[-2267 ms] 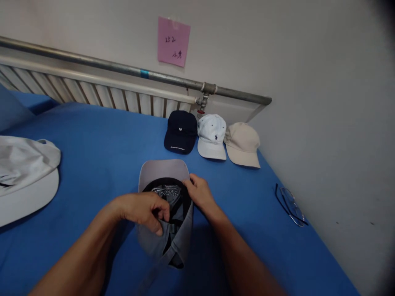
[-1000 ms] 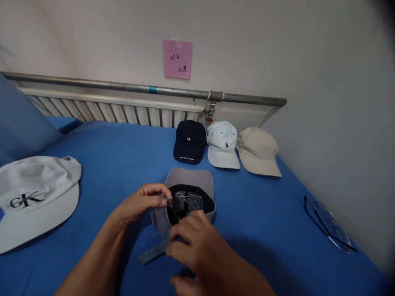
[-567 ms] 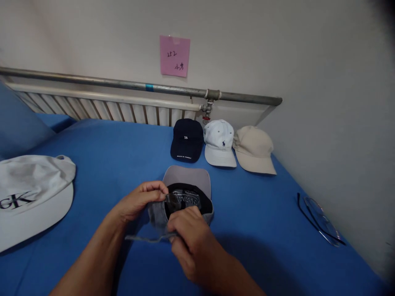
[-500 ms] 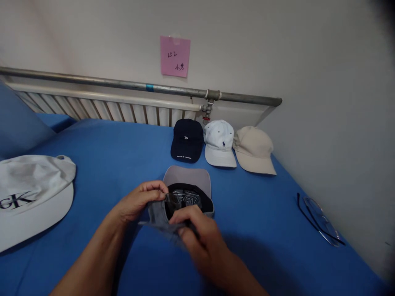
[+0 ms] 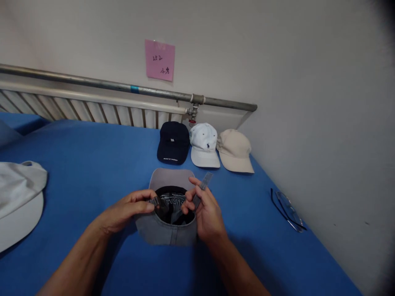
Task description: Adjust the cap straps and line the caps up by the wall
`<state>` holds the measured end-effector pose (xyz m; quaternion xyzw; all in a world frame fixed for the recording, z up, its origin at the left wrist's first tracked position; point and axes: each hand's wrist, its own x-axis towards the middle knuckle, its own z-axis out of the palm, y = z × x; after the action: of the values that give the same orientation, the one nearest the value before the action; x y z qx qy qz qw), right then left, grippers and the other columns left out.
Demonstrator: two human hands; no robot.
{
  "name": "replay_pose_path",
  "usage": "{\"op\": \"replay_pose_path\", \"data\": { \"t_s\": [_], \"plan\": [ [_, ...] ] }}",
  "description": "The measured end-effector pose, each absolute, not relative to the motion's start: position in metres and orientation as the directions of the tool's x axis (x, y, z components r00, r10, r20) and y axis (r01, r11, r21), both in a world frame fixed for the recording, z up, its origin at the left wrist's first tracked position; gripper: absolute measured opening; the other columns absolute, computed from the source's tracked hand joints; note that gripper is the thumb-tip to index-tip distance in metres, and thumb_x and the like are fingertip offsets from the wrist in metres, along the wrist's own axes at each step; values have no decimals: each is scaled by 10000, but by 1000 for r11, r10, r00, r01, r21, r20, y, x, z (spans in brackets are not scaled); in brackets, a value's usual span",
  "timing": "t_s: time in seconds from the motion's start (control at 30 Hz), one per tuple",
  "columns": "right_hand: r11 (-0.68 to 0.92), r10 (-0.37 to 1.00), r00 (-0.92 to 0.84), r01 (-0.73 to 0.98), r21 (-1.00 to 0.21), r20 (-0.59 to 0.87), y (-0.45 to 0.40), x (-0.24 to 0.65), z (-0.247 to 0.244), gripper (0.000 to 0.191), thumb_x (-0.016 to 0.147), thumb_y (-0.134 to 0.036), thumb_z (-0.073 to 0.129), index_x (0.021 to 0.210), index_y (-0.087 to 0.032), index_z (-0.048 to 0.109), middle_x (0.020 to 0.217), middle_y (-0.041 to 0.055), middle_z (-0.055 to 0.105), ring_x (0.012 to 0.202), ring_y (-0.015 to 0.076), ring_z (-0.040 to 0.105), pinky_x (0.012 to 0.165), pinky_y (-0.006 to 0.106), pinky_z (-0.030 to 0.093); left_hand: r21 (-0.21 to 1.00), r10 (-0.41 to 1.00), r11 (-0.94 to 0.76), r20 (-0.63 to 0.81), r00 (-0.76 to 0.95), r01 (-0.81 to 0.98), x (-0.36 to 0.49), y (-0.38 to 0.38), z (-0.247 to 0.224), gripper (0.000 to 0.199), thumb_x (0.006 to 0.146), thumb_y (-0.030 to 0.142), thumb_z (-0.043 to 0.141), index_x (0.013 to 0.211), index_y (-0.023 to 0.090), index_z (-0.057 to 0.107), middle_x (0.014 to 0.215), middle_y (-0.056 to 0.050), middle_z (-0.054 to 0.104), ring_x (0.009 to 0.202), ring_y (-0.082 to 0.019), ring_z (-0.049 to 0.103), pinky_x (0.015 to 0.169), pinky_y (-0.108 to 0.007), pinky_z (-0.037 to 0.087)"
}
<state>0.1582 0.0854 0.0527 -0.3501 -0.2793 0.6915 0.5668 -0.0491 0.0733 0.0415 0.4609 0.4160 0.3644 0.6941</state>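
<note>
A grey baseball cap (image 5: 168,234) lies upside down in front of me, its brim pointing away and its dark lining with raised lettering showing. At the left of the opening, my left hand (image 5: 128,209) pinches the cap's edge beside a small buckle (image 5: 156,201). On the opposite side, the cap's loose adjustment strap (image 5: 204,183) is gripped between the fingers of my right hand (image 5: 210,211), its free end sticking up. Strap and buckle are apart.
Behind stand a navy cap (image 5: 173,144), a white cap (image 5: 205,144) and a beige cap (image 5: 236,150) in a row. A larger white cap (image 5: 21,189) lies left, glasses (image 5: 288,211) right, all on a blue sheet (image 5: 92,164). A radiator (image 5: 92,111) runs along the wall.
My right hand has moved up from the near edge of the cap and now holds the strap raised at the right. The strap end has come free into view. The view has shifted right.
</note>
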Motion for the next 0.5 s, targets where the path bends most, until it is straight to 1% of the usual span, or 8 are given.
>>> {"op": "replay_pose_path", "data": {
  "t_s": [0.07,0.13,0.2,0.27,0.4,0.47,0.5],
  "plan": [
    [-235,972,-146,-576,-783,-184,87,159,52,419,853,-469,578,1108,-138,604,608,-25,562,468,88,396,458,238,395,944,896,306,-243,373,-121,-48,73,41,200,706,355,740,755,180,658,725,20,584,694,-125,480,672,-241,356],
    [-265,963,-193,-578,-772,-186,87,161,54,573,885,-605,460,1134,-112,610,621,0,579,482,98,418,478,248,402,947,905,297,-237,353,-125,-47,72,42,234,738,395,733,740,176,651,723,18,579,697,-123,478,674,-238,363],
    [-284,957,-223,-592,-754,-185,89,163,55,655,901,-652,370,1153,-99,615,629,18,592,495,107,439,503,259,416,948,912,285,-224,344,-139,-44,73,43,271,755,434,722,738,173,653,716,16,576,688,-119,475,665,-231,366],
    [-281,959,-215,-611,-740,-187,91,165,57,608,911,-611,385,1150,-105,623,631,20,598,498,107,440,516,263,424,947,920,279,-216,328,-159,-43,73,43,284,753,446,728,731,173,654,698,23,566,668,-109,467,649,-220,364],
    [-223,975,-127,-636,-739,-185,96,168,55,380,843,-434,579,1084,-146,639,622,-18,573,484,85,400,498,242,419,924,925,320,-256,281,-211,-41,75,41,250,748,400,748,705,181,637,671,39,560,633,-96,465,620,-214,359],
    [-188,981,-82,-593,-783,-173,97,168,52,363,802,-390,628,1090,-168,636,625,-32,558,477,80,387,447,215,378,922,928,321,-259,269,-216,-41,75,40,233,747,387,751,716,184,641,671,40,567,631,-96,473,622,-218,363],
    [-175,984,-70,-546,-819,-164,96,168,50,373,793,-375,636,1109,-179,632,622,-37,552,464,76,373,416,199,338,928,931,310,-252,263,-208,-41,75,40,222,744,383,752,731,185,652,682,37,578,642,-99,484,633,-223,369]
  ]
}}
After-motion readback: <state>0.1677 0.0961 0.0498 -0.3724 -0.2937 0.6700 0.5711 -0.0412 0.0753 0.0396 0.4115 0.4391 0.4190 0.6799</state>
